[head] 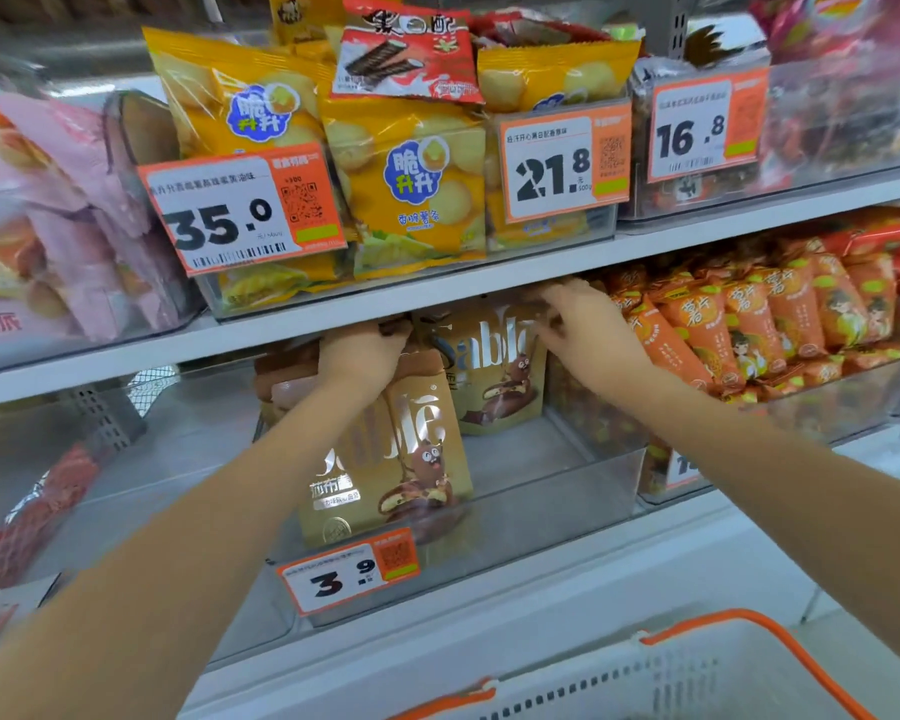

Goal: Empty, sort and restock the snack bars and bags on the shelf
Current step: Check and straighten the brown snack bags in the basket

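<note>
snack bags, the gold "sablé" ones, sit in a clear bin (567, 491) on the lower shelf, price tag (349, 576) reading 3.9 clipped to the bin's front wall. front gold bag (401, 459) stands upright near the bin's front left, leaning slightly. rear gold bag (494, 376) stands upright further back, toward the right. rest of the bin floor looks bare.

left hand (362, 350) is closed over the top edge of the front gold bag, fingers curled round it, so it has hold of that bag. right hand (588, 324) is at the top right of the rear gold bag, fingers bent and touching its upper edge; motion blur there, can't tell if it's actually pinching the bag or just resting on it.

orange packets (749, 324) fill the next bin to the right, piled high, just beside the right hand. upper shelf: yellow bags (417, 184) in a bin with tags 35.0 and 21.8, a red-and-white packet (406, 54) lying on top of them. pink bags (74, 200) at far left, blurred. tag 16.8 on the bin at upper right.

white basket (671, 678) with orange handles at the bottom edge, below the shelf front.
</note>
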`<state>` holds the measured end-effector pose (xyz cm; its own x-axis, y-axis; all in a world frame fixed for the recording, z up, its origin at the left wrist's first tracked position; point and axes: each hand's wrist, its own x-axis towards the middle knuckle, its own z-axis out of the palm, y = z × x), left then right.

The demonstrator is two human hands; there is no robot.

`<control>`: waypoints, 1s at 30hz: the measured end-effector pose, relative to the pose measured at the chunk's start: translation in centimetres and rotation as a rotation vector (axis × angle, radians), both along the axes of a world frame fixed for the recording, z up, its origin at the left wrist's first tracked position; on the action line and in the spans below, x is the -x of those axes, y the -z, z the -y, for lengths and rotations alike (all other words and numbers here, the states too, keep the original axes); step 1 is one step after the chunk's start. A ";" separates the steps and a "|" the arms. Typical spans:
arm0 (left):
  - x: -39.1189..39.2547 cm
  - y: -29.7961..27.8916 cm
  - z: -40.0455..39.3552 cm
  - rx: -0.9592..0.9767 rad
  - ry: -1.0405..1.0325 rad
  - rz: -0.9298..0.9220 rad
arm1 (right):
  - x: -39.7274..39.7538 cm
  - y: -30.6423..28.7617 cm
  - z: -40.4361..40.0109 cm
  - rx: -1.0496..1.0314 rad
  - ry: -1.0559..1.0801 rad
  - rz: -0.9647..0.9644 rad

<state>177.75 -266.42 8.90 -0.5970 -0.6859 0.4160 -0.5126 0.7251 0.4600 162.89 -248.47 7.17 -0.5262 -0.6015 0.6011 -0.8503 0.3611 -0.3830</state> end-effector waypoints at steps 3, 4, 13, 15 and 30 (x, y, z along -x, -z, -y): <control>-3.9 1.1 -2.2 0.136 0.187 -0.118 | -3.8 1.7 -2.1 0.231 -0.114 0.286; -5.6 1.4 -3.2 0.177 0.250 -0.167 | -5.3 2.0 -2.7 0.262 -0.149 0.376; -27.6 9.8 -8.5 -0.255 0.204 -0.281 | -23.7 7.1 -3.4 -0.021 -0.538 0.667; -33.6 13.8 -9.2 -0.387 0.036 -0.146 | -28.7 10.4 -3.0 -0.251 -0.648 0.672; -57.1 32.9 -5.0 -0.779 -0.920 0.146 | -48.2 33.5 4.1 -0.852 -0.465 0.873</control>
<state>234.85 -261.45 -23.95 0.2382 -0.9144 -0.3274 -0.7734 -0.3825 0.5055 211.05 -252.58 -26.35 -0.1879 -0.8516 -0.4893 -0.5488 0.5042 -0.6668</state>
